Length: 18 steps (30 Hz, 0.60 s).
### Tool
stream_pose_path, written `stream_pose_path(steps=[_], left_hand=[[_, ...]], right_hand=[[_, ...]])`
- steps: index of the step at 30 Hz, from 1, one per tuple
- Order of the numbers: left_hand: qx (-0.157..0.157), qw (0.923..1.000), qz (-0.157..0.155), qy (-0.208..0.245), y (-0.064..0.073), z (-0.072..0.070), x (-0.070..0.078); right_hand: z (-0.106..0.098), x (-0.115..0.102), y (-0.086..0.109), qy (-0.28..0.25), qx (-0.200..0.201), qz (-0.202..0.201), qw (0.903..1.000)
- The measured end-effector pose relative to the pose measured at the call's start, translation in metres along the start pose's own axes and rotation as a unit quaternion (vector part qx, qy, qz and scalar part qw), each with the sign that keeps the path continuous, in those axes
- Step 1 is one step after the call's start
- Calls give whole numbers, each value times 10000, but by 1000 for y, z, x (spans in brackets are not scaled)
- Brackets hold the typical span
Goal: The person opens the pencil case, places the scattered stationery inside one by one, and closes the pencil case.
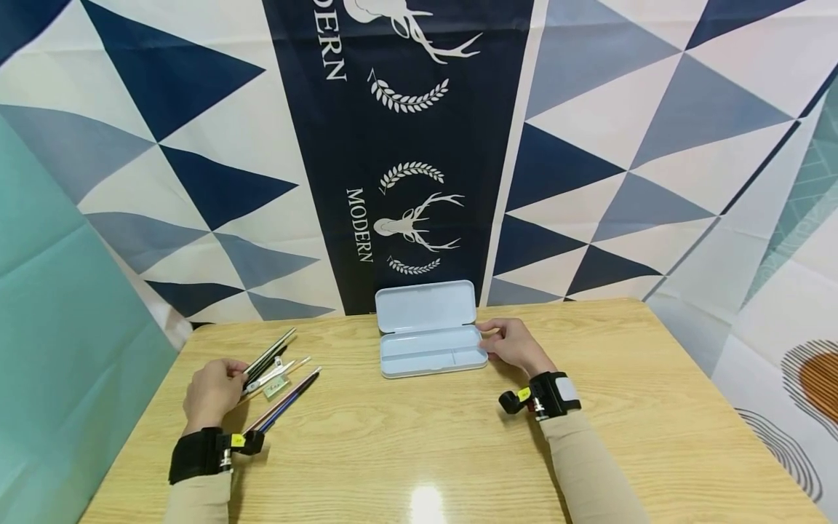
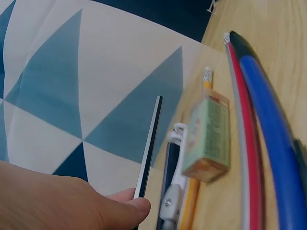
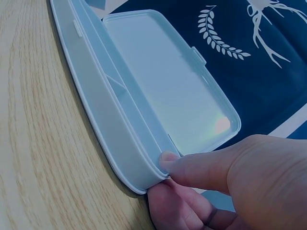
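My left hand (image 1: 212,393) pinches a black-and-silver striped pencil (image 2: 149,148) between thumb and finger at the left of the table; its free end points up and away. Just right of it lie a white drawing compass (image 2: 178,177), a yellow pencil (image 2: 207,79) with a white-tipped end, and a boxy green eraser (image 2: 208,136). On the right, my right hand (image 1: 517,346) grips the right end of a light blue pencil case (image 1: 432,371), thumb over the rim and fingers outside. The case's lid (image 1: 425,309) stands open at the back, and no stationery shows inside.
A red pencil (image 2: 244,129) and a blue pen (image 2: 268,129) with a dark cap lie side by side, right of the eraser. All sit on a wood-grain table (image 1: 366,451). Patterned cloth (image 1: 419,145) hangs behind the table's far edge.
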<state>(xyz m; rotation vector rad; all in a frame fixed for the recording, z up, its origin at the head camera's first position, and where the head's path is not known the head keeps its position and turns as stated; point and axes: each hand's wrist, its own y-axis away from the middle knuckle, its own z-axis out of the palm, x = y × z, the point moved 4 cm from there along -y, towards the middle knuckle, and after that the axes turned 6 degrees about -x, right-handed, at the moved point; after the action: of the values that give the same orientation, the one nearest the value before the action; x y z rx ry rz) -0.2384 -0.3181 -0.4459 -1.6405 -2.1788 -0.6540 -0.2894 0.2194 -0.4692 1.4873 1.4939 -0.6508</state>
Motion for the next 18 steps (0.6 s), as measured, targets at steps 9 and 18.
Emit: stream_pose_path(steps=[9,18], left_hand=[[178,9986,466,-151,0,-16,22],[225,9969,710,-246,3,-27,41]], right_hand=[[-1,1,-1,-8,17,56,10000],[-1,2,-1,-46,24,28,10000]])
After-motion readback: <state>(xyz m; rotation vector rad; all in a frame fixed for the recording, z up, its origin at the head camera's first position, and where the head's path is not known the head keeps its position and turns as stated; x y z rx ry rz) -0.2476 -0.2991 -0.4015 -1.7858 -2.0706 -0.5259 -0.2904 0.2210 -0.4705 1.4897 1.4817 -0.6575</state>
